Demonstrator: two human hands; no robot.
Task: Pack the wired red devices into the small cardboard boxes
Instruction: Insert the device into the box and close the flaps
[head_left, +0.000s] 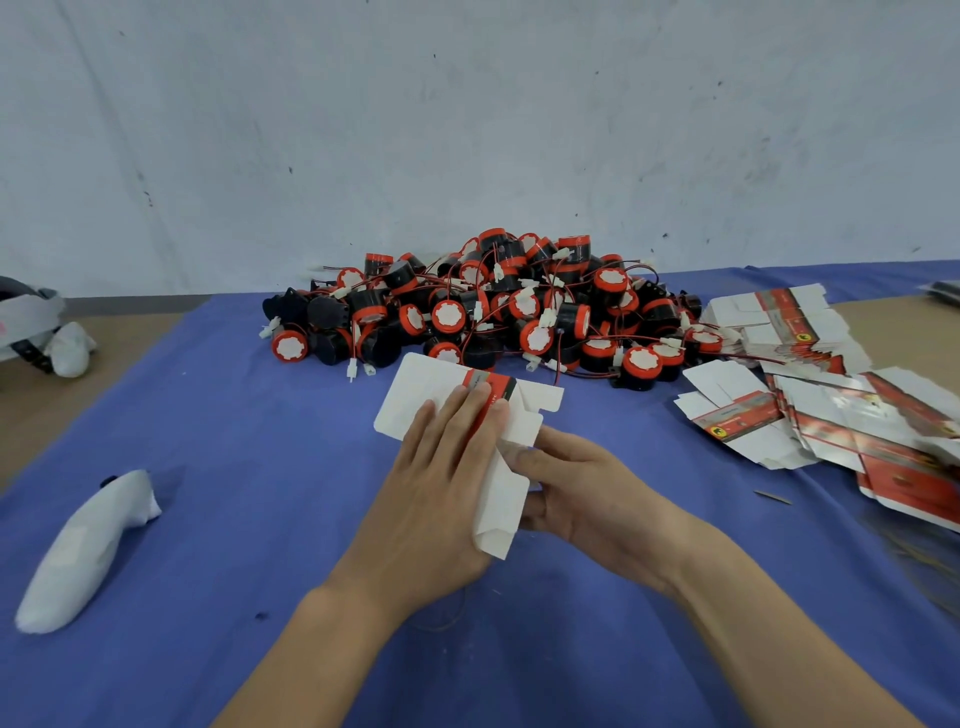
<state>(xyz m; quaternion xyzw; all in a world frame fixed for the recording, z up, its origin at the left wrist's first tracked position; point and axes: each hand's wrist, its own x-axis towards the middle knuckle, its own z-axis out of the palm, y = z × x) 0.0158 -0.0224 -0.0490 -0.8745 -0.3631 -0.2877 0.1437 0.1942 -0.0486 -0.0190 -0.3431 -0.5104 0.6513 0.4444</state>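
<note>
Here's the risk: the flat carton (427, 385) is not yet a box, and if it's popped open carelessly a panel could crease off its score line or a tab could tear. The pressing hand sits right over the red printed band, so pushing too hard while the other hand lifts could buckle the card rather than fold it. Watch the pile of red devices (493, 312) too. It lies just beyond the carton at the back of the counter (234, 441), and its wires look tangled, so pulling one out may well drag its neighbours along.

Now the hands. The left hand (441, 483) lies flat on top of the carton, fingers (467, 415) straight and close together, pressing the card down. The right hand (587, 493) grips the carton's near right flap, thumb on top, the other fingers curled beneath the card; how tightly, I cannot tell. No device is in either hand. The stack of unfolded cartons (810, 415) waits off to the right, untouched
</note>
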